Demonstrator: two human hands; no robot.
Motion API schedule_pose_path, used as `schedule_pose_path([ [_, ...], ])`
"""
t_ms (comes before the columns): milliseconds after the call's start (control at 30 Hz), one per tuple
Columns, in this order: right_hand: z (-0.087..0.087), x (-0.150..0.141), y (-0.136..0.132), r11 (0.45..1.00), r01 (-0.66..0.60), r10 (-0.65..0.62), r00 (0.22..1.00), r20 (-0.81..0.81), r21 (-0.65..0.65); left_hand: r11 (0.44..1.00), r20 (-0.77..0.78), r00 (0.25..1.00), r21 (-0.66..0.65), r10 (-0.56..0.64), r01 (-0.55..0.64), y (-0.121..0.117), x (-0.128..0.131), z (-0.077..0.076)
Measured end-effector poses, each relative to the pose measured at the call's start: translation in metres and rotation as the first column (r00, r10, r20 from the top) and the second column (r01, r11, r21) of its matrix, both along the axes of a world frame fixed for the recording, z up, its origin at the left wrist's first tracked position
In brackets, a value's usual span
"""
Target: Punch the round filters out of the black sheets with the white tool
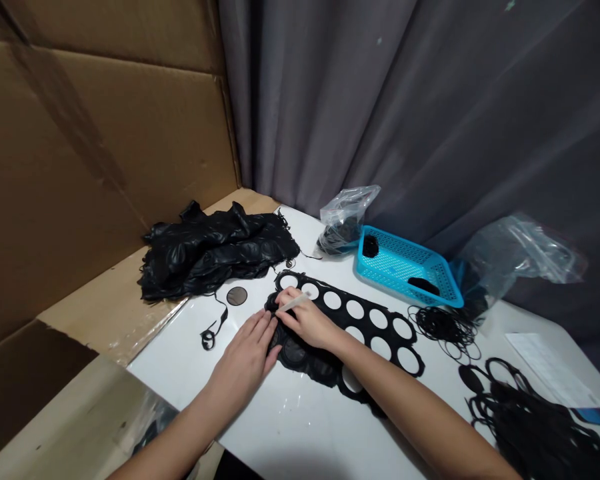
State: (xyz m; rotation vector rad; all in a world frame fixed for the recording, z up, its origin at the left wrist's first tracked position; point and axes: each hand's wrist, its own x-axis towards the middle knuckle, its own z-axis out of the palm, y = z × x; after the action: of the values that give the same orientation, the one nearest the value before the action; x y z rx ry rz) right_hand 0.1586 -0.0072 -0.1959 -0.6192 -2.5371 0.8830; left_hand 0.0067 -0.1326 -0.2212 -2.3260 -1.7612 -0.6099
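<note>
Head view looks down on a white table [290,433] set in a corner between a cardboard wall [105,127] and a grey curtain [405,100]. Near the middle of the table lies a black perforated sheet [365,327], a strip with rows of round holes that show the white surface through them. At its end nearest the hands, dark discs [295,350] sit in the holes. The left hand [245,353] rests beside that end, its fingers [263,325] close together with the tips against the sheet's bunched edge; whether they grip it, the view cannot tell. The right hand [305,321] lies on top of the sheet, its fingers [286,300] curled narrowly, pinching a pale flat stick [294,303] that points toward the left hand. Just left of the sheet lie a loose mesh disc [237,296] and a small black looped cord [209,339], with a heap of crumpled black sheets [215,253] behind them. Further back stand a blue plastic basket [405,267] holding black pieces and a clear plastic bag [345,220]. To the right are a second clear bag [515,253], a tangle of thin black loops [445,330], a larger heap of black loops [530,420] and a printed paper [545,363].
</note>
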Motion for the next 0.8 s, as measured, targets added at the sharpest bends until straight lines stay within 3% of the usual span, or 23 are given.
schedule_pose_path([
  [133, -0.008, -0.006, 0.002, 0.979, 0.017, -0.031, 0.997, 0.066, 0.202, 1.000, -0.006, 1.000, 0.006, -0.005, 0.005, 0.001, 0.003, 0.002],
  [200, -0.008, -0.004, 0.019, 0.964, 0.206, -0.206, 0.978, -0.022, 0.166, 1.000, -0.010, 1.000, -0.002, -0.001, 0.001, 0.001, 0.003, 0.003],
  [267, -0.003, 0.005, 0.042, 0.897, 0.435, -0.424, 0.896, -0.135, 0.072, 1.000, -0.008, 1.000, -0.014, 0.002, -0.002, 0.001, 0.003, 0.003],
  [333, 0.005, 0.020, 0.060, 0.829, 0.558, -0.543, 0.816, -0.201, 0.025, 1.000, 0.005, 1.000, -0.029, -0.001, 0.002, 0.001, 0.001, 0.004],
  [367, 0.008, 0.028, 0.064, 0.821, 0.571, -0.553, 0.805, -0.216, 0.024, 0.999, 0.014, 1.000, -0.038, -0.001, 0.001, 0.001, 0.000, 0.005],
  [433, 0.012, 0.043, 0.059, 0.855, 0.517, -0.499, 0.842, -0.207, 0.040, 0.999, 0.026, 1.000, -0.049, 0.008, -0.006, 0.001, 0.001, 0.008],
  [567, 0.010, 0.056, 0.020, 0.966, 0.258, -0.255, 0.964, -0.071, 0.030, 0.997, 0.035, 0.999, -0.071, -0.023, 0.025, 0.001, 0.013, 0.012],
  [667, 0.006, 0.057, 0.000, 0.984, 0.167, -0.169, 0.985, -0.044, -0.057, 0.991, 0.048, 0.994, -0.083, -0.103, 0.107, 0.002, 0.025, 0.008],
  [800, 0.006, 0.056, -0.001, 0.974, 0.133, -0.144, 0.988, -0.048, -0.182, 0.986, 0.048, 0.991, -0.101, -0.125, 0.130, 0.002, 0.031, 0.001],
])
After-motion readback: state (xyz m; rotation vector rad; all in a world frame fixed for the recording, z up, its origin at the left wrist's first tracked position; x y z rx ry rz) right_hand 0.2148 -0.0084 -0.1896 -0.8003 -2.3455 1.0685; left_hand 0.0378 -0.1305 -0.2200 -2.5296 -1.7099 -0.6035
